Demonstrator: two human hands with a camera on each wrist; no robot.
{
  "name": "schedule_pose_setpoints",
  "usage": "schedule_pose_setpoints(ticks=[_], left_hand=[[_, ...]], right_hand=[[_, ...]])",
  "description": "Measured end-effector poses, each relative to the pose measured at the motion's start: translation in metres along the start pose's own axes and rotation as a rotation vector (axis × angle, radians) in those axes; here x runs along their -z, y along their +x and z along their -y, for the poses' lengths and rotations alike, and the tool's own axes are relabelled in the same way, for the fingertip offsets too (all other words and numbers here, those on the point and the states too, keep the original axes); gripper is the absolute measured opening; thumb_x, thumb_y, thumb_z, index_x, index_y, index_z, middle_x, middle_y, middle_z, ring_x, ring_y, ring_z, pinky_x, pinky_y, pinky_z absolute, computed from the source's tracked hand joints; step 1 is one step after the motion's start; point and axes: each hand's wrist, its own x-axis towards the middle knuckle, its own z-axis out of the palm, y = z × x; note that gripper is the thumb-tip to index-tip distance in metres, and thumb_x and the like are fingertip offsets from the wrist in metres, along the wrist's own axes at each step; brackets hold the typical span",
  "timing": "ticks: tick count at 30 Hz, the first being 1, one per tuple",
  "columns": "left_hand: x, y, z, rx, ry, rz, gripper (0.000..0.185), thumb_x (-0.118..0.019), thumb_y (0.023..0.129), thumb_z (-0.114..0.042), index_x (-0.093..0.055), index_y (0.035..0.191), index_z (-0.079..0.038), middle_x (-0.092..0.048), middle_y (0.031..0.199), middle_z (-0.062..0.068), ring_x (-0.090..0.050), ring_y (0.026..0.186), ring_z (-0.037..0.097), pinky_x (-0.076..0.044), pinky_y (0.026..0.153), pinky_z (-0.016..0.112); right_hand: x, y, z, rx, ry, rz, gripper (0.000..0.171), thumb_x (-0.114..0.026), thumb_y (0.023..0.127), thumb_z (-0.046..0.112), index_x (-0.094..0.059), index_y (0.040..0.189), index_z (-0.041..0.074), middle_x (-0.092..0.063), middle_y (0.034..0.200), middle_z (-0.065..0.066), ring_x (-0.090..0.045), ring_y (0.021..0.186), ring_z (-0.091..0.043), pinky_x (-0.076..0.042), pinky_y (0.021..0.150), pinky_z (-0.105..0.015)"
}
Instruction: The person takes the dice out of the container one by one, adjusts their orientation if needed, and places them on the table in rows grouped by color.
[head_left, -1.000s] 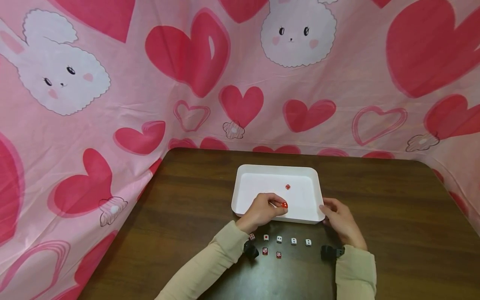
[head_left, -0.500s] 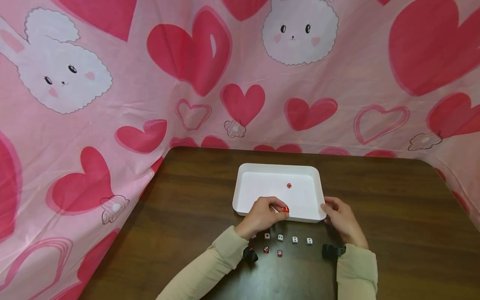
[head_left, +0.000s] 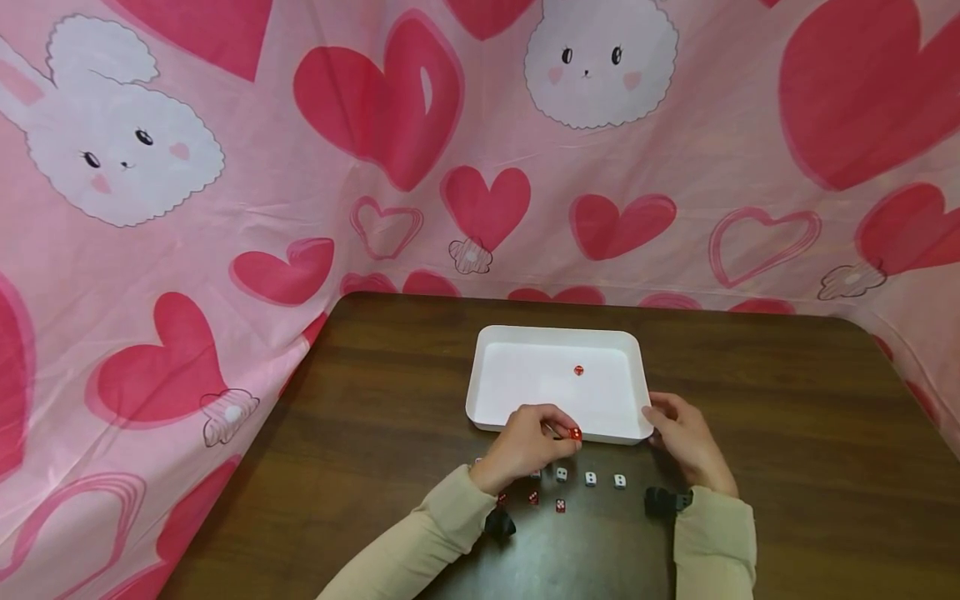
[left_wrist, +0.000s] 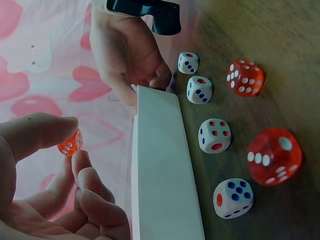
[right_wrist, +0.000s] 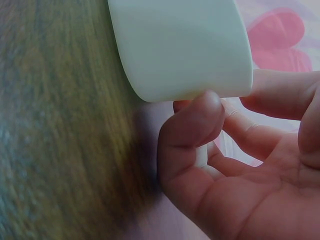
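My left hand pinches a translucent red die with white pips between thumb and fingertips. In the head view it overlaps the front rim of a white rectangular tray; the left wrist view shows that die held higher than the tray's wall. One red die lies inside the tray. At the tray's front right corner, my right hand grips the edge, thumb at the rim and curled fingers against the outer wall.
In front of the tray, white dice form a row on the dark wooden table. Nearer still lie red dice, partly hidden by the left wrist. A pink heart-print cloth hangs behind and to the left.
My left hand has moved toward me with the red die, from over the tray's floor to its front rim. The right hand keeps its place at the corner.
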Motion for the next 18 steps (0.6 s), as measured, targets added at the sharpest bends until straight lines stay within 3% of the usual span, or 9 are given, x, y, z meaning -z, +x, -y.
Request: schedule_pose_setpoints(ticks=[12,18], left_hand=[[-0.011,-0.012,0.000,0.001,0.081,0.023,0.010,-0.076,0.079,-0.012,-0.069,0.087,-0.011,-0.062,0.072,-0.009,-0.045,0.052,0.002,-0.037,0.050,0.018],[-0.017,-0.016,0.001,-0.031,0.111,0.021,0.010,-0.075,0.076,-0.008,-0.069,0.084,-0.011,-0.063,0.070,-0.008,-0.045,0.051,-0.002,-0.038,0.050,0.016]], right_hand=[[0.000,-0.001,0.000,0.006,-0.004,0.000,0.055,-0.046,0.102,0.028,-0.034,0.143,-0.006,-0.045,0.133,-0.029,-0.055,0.100,-0.025,-0.051,0.073,-0.023],[-0.001,0.000,-0.001,0.030,0.003,-0.019,0.052,-0.047,0.102,0.024,-0.036,0.141,-0.008,-0.048,0.131,-0.030,-0.056,0.090,-0.016,-0.051,0.070,-0.023]])
